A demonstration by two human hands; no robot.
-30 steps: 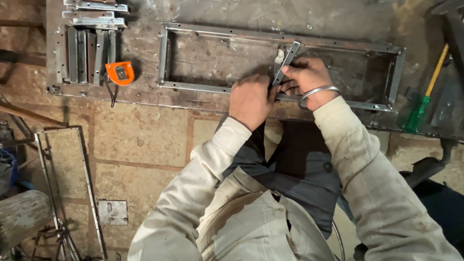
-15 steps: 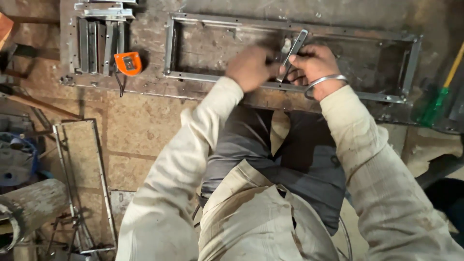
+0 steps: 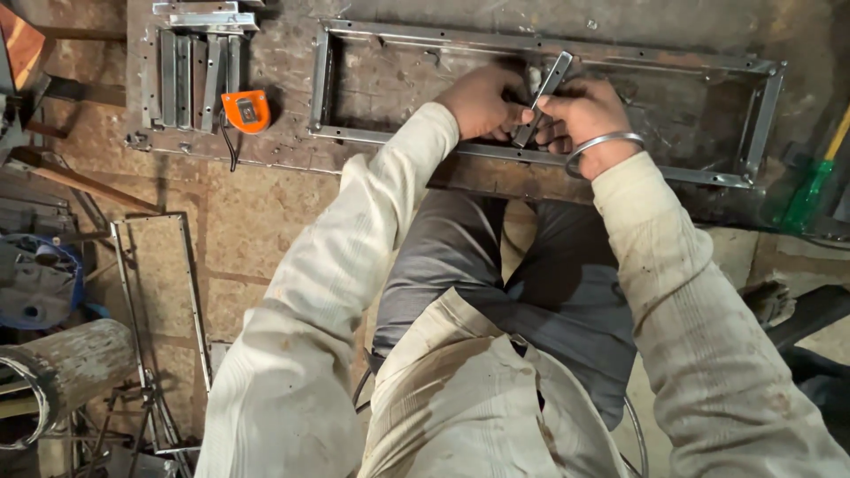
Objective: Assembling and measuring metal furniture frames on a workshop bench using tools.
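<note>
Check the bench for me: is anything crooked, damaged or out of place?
Only the short metal strip sits askew, slanted across the rectangular metal frame between the left hand and right hand. Nothing looks spilled or broken.

I look down on a dark, scuffed metal worktop [image 3: 283, 53] along the top of the view, and below it a floor of worn tan stone slabs [image 3: 257, 221] with dark joints. At my left a thin bare metal frame [image 3: 190, 292] lies on the floor, near a pale concrete cylinder [image 3: 66, 363] and a blue object [image 3: 35, 283] among scrap rods. The light is dim and warm.
</note>
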